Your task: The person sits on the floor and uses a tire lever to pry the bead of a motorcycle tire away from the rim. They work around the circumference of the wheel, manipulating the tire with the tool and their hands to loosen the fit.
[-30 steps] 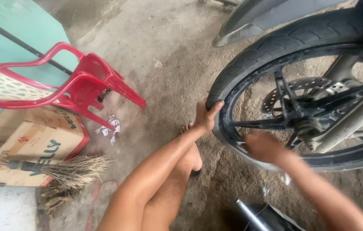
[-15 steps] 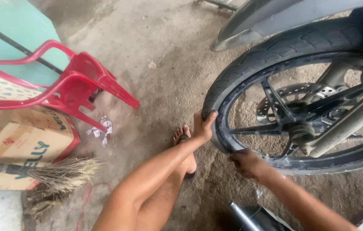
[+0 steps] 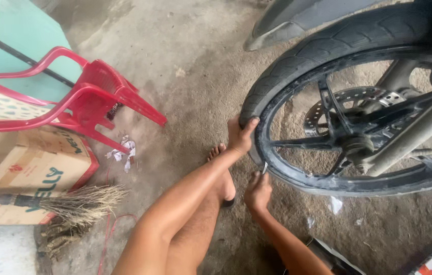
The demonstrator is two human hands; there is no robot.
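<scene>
**A:** How's it going?

**B:** I'm gripping the motorcycle tyre [image 3: 297, 66] with my left hand [image 3: 238, 136], and my right hand [image 3: 258, 192] is pinching the valve stem [image 3: 265, 167] at the rim [image 3: 297, 175]. Wheel's mounted, so early on I reckon.

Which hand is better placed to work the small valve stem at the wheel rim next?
Probably the right hand: its fingers pinch at the small metal valve stem on the black wheel rim. The left hand grips the black rubber tyre higher up, steadying it.

One wheel [image 3: 358, 122] – one chair [image 3: 89, 97], one box [image 3: 38, 173], one broom [image 3: 68, 203].
</scene>
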